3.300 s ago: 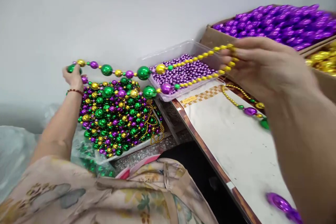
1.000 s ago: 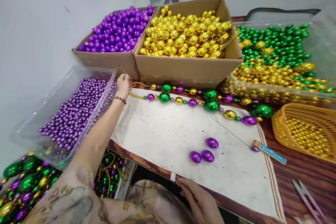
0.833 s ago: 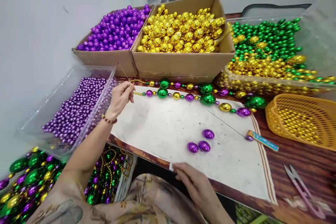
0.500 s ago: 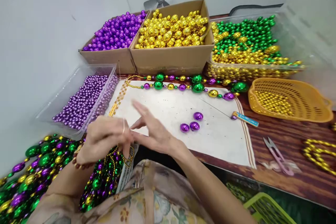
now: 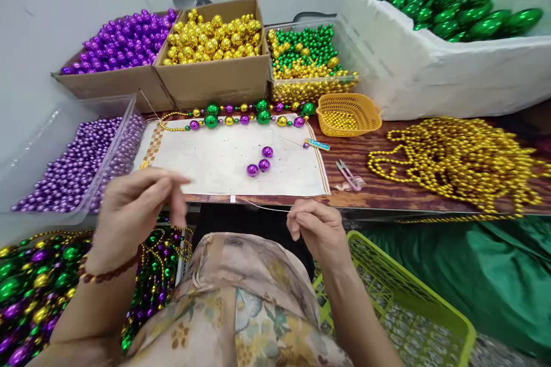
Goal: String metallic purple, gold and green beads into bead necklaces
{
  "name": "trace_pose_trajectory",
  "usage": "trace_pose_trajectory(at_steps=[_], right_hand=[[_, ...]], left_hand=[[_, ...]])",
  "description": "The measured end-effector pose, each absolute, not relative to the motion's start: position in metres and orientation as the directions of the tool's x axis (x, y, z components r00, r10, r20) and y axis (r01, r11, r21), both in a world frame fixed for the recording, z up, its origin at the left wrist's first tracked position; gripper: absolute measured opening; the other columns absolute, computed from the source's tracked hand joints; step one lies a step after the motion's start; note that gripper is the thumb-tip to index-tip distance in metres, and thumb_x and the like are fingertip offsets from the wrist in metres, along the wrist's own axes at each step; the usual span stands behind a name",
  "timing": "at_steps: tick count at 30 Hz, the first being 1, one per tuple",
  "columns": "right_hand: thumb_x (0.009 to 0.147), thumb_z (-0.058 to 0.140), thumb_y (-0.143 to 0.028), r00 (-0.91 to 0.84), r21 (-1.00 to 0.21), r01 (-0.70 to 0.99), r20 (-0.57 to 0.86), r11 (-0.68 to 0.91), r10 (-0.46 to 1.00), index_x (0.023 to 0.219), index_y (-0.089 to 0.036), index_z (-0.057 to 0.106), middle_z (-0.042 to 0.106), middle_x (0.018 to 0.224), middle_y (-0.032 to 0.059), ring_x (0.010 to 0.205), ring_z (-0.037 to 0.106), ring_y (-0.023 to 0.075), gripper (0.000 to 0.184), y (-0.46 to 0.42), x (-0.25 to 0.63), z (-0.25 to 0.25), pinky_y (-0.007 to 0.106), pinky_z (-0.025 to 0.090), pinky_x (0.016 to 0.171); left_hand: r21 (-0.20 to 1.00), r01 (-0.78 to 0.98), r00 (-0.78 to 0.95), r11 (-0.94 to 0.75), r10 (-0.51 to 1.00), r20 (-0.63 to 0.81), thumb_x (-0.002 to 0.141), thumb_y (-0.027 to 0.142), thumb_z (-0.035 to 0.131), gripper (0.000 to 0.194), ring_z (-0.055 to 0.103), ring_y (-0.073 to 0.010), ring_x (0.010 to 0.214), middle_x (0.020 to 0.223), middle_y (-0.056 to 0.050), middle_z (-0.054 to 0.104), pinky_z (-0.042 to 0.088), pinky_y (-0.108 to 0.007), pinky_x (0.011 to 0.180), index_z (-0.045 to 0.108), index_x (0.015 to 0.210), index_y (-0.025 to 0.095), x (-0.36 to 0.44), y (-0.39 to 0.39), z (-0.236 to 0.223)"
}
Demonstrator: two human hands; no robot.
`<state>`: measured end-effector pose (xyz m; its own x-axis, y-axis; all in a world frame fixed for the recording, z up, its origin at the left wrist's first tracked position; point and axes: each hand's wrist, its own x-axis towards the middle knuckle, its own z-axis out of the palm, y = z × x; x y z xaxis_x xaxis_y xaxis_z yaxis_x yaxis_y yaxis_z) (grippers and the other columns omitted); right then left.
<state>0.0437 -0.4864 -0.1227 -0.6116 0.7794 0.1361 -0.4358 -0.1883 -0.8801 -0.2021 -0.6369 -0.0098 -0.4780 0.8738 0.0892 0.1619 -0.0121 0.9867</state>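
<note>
My right hand (image 5: 317, 230) is in front of the table edge, its thumb and fingers pinched on a thin white thread (image 5: 264, 207). The thread runs left toward the cloth and fades against it. My left hand (image 5: 140, 203), a beaded bracelet on its wrist, is raised over the cloth's left front corner with fingers bent together; whether it pinches the thread's other end is unclear. On the white cloth (image 5: 206, 163) lie three purple beads (image 5: 264, 165). A strand of green, gold and purple beads (image 5: 263, 117) stretches along its back, and a long needle (image 5: 286, 138) lies at its right.
Boxes of purple beads (image 5: 124, 40) and gold beads (image 5: 215, 37) stand behind, with a tub of small purple beads (image 5: 81, 166) at left. Rightward are an orange basket (image 5: 372, 114), thread snips (image 5: 349, 176), piled gold bead strands (image 5: 465, 160) and a foam box (image 5: 451, 80).
My hands, close together before, are now wide apart, the right one moved rightward with the thread. The view has swung right, bringing in the foam box and gold strand pile.
</note>
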Motion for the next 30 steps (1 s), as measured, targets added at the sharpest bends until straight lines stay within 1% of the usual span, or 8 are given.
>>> trace_pose_trajectory(at_steps=[4, 7, 10, 12, 15, 19, 24, 30], right_hand=[[0.081, 0.077, -0.028, -0.481, -0.943, -0.299, 0.016, -0.147, 0.877, 0.073, -0.019, 0.077, 0.064, 0.057, -0.0012, 0.045, 0.054, 0.0102, 0.012, -0.478, 0.039, -0.147, 0.024, 0.043, 0.048], [0.078, 0.075, -0.032, -0.375, -0.968, -0.220, -0.031, -0.122, 0.926, 0.070, -0.019, 0.073, 0.061, 0.056, -0.0026, 0.045, 0.051, 0.0090, 0.016, -0.468, 0.027, -0.164, 0.023, 0.042, 0.048], [0.076, 0.075, -0.039, -0.407, -0.987, -0.087, -0.086, -0.133, 0.909, 0.070, -0.018, 0.071, 0.062, 0.058, -0.0015, 0.047, 0.053, 0.0099, 0.022, -0.463, 0.023, -0.181, 0.022, 0.043, 0.047], [0.078, 0.073, -0.043, -0.418, -0.991, -0.008, -0.116, -0.131, 0.901, 0.072, -0.018, 0.070, 0.064, 0.061, -0.0002, 0.048, 0.054, 0.0101, 0.026, -0.463, 0.027, -0.192, 0.022, 0.044, 0.047], [0.079, 0.071, -0.049, -0.373, -0.986, 0.053, -0.164, -0.155, 0.913, 0.076, -0.017, 0.070, 0.065, 0.065, 0.0013, 0.048, 0.055, 0.0100, 0.032, -0.463, 0.042, -0.206, 0.021, 0.044, 0.046], [0.077, 0.072, -0.051, -0.327, -0.978, 0.110, -0.206, -0.179, 0.922, 0.082, -0.017, 0.072, 0.067, 0.068, 0.0024, 0.049, 0.057, 0.0106, 0.034, -0.457, 0.061, -0.217, 0.022, 0.045, 0.046], [0.078, 0.072, -0.051, -0.299, -0.979, 0.132, -0.187, -0.153, 0.936, 0.084, -0.017, 0.071, 0.067, 0.068, 0.0025, 0.049, 0.058, 0.0109, 0.035, -0.451, 0.073, -0.216, 0.022, 0.046, 0.046], [0.080, 0.067, -0.059, -0.312, -0.986, 0.144, -0.122, -0.080, 0.942, 0.083, -0.017, 0.069, 0.067, 0.069, 0.0029, 0.049, 0.057, 0.0110, 0.042, -0.423, 0.075, -0.209, 0.023, 0.045, 0.046]], left_hand=[[0.985, -0.091, -0.468, 0.144, 0.867, -0.170, 0.085, 0.041, 0.075, 0.027, 0.061, -0.0108, 0.045, 0.061, -0.001, 0.066, 0.048, -0.020, 0.043, 0.070, 0.084, 0.015, -0.205, -0.611, -0.068], [0.974, -0.169, -0.540, 0.154, 0.812, -0.222, 0.081, 0.045, 0.076, 0.033, 0.068, -0.0128, 0.057, 0.071, -0.002, 0.068, 0.054, -0.021, 0.053, 0.066, 0.086, 0.014, -0.221, -0.597, -0.117], [0.966, -0.058, -0.666, 0.252, 0.711, -0.226, 0.086, 0.041, 0.067, 0.030, 0.066, -0.0132, 0.055, 0.074, -0.001, 0.066, 0.052, -0.024, 0.053, 0.064, 0.100, 0.014, -0.244, -0.592, -0.152], [0.920, 0.212, -0.704, 0.328, 0.704, -0.089, 0.091, 0.035, 0.060, 0.027, 0.064, -0.0142, 0.058, 0.077, -0.002, 0.067, 0.052, -0.027, 0.058, 0.063, 0.110, 0.016, -0.252, -0.591, -0.166], [0.663, 0.733, -0.340, 0.154, 0.926, 0.161, 0.096, 0.025, 0.054, 0.022, 0.065, -0.0208, 0.089, 0.093, -0.008, 0.070, 0.052, -0.036, 0.082, 0.067, 0.112, 0.018, -0.248, -0.589, -0.177], [0.298, 0.911, 0.276, -0.284, 0.959, 0.069, 0.094, 0.011, 0.054, 0.026, 0.052, -0.0297, 0.113, 0.113, -0.013, 0.067, 0.042, -0.045, 0.094, 0.069, 0.114, 0.020, -0.226, -0.573, -0.177], [0.048, 0.873, 0.487, -0.485, 0.872, -0.047, 0.092, 0.005, 0.054, 0.019, 0.051, -0.0292, 0.102, 0.099, -0.013, 0.065, 0.036, -0.043, 0.087, 0.066, 0.100, 0.016, -0.214, -0.549, -0.170], [0.004, 0.842, 0.539, -0.539, 0.842, -0.022, 0.091, 0.005, 0.056, 0.013, 0.051, -0.0270, 0.092, 0.083, -0.009, 0.062, 0.036, -0.042, 0.084, 0.061, 0.086, 0.016, -0.217, -0.545, -0.175]])
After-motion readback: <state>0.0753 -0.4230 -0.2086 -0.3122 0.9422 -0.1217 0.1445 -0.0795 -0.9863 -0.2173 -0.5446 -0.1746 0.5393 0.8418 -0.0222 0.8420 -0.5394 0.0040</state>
